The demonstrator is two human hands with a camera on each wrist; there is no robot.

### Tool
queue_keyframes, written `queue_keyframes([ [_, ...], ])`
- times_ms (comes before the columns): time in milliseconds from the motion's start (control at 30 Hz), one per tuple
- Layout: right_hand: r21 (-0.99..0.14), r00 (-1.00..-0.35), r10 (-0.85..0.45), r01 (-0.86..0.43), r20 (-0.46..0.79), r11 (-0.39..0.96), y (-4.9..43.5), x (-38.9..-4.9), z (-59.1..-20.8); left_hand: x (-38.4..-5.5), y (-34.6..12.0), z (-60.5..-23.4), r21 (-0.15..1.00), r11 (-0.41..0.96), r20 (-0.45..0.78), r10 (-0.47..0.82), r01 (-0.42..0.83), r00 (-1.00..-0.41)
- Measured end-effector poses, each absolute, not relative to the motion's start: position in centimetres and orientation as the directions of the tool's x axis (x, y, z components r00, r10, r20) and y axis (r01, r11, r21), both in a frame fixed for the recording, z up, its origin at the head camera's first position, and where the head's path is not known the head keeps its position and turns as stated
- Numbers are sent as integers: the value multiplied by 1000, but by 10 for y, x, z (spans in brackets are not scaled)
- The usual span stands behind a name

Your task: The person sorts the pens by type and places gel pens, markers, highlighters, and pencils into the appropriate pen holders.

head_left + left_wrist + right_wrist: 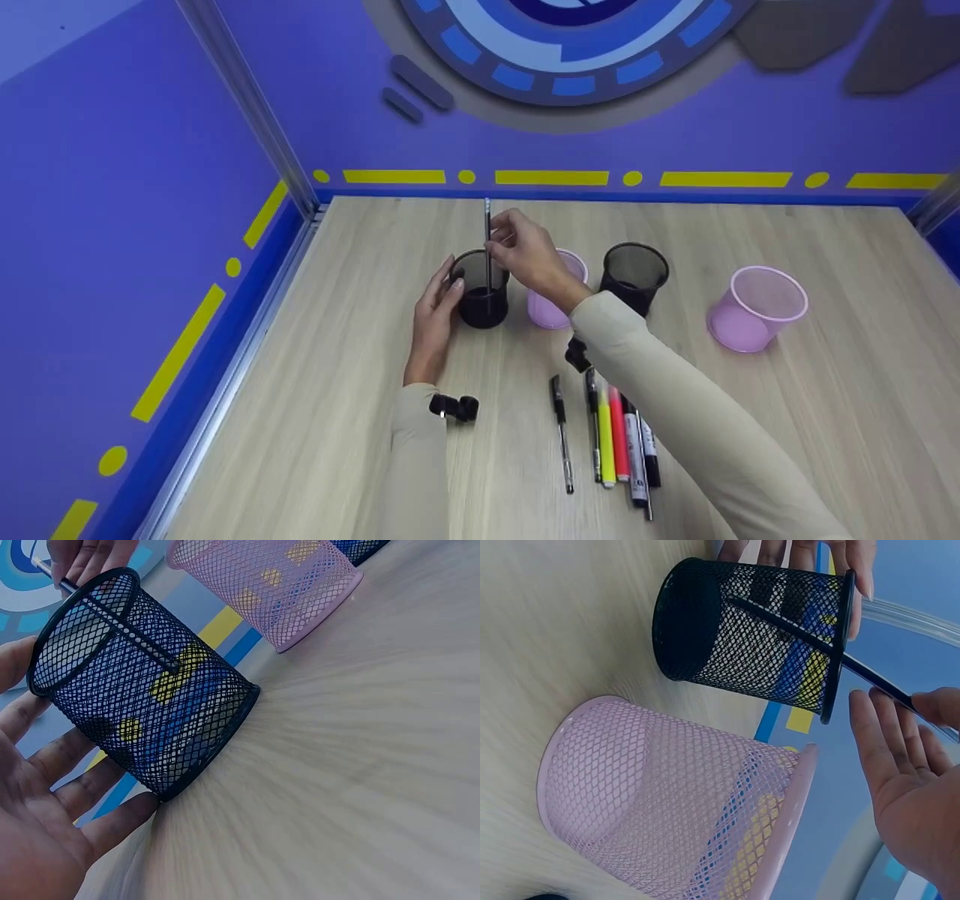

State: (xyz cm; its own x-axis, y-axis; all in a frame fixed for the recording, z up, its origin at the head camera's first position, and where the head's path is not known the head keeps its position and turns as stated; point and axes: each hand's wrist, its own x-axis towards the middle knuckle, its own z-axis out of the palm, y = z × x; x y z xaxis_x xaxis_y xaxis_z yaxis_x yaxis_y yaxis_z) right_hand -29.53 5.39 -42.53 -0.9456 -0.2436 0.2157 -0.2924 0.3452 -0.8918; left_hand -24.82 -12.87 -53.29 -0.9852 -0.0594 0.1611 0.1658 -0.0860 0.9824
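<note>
A black mesh pen cup (482, 307) stands upright on the table, with my left hand (433, 322) around its left side. In the left wrist view, the fingers of that hand (45, 802) lie spread against the mesh and reach up to the rim. Above the cup, my right hand (529, 251) pinches a slim dark pencil (488, 225) with a pale upper end. The lower part of the pencil (787, 628) is inside the cup, seen through the mesh. Beside the cup stands a pink mesh cup (667, 787), partly covered by my right forearm in the head view.
A second black mesh cup (635, 274) and another pink cup (757, 311) stand farther right. Nearer me lie a pen (562, 435), a yellow highlighter (606, 439), a red highlighter (619, 435) and several markers and pens, some under my right sleeve. Walls border the table's back and left.
</note>
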Motion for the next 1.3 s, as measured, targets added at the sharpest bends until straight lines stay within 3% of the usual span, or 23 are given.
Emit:
queue_keyframes([
  [600, -840, -927, -333, -317, 175, 440, 55, -296, -427, -250, -130, -534, 984, -70, 161, -57, 165, -985],
  [1300, -892, -932, -300, -302, 203, 337, 64, -290, -424, -250, -130, -535, 981, -107, 154, -60, 160, -986],
])
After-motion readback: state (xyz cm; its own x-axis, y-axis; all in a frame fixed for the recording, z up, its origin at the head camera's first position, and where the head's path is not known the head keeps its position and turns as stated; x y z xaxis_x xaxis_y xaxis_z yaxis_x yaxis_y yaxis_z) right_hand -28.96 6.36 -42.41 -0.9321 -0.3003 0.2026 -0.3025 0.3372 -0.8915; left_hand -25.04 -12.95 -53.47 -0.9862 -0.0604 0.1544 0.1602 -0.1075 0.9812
